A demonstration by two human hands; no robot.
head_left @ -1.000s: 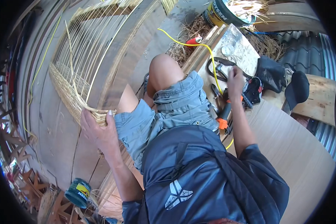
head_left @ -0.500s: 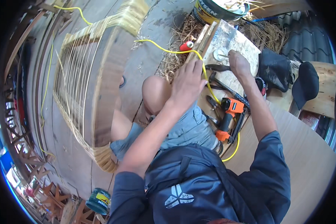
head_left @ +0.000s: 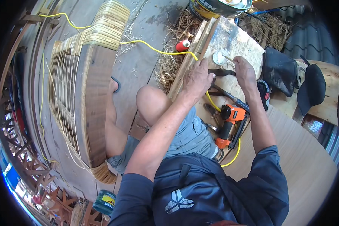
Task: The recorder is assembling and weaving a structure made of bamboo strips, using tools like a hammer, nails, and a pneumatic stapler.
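My right hand (head_left: 246, 73) pinches a thin stick (head_left: 228, 59), its tip close to a small round white container (head_left: 219, 57) on the paint-stained wooden board (head_left: 248, 43). My left hand (head_left: 196, 81) lies over the board's near-left edge, thumb apart from the fingers, beside a yellow air hose (head_left: 211, 100). Between the hands lies a dark strap-like piece (head_left: 223, 72). A hammer (head_left: 231, 96) rests just below, its head partly hidden near my left thumb. An orange and black nail gun (head_left: 231, 120) lies nearer to me.
To my left stands a wooden frame (head_left: 98, 109) wound with rattan strands (head_left: 105, 26). Behind the board are a bucket (head_left: 214, 9) and piled shavings (head_left: 269, 34). A red spool (head_left: 182, 45) sits left of the board; a black bag (head_left: 278, 71) and cap (head_left: 311, 86) lie right.
My right hand has moved slightly down and right with the stick, away from the white container. My left hand has shifted a little lower. The rattan-wound frame appears further left.
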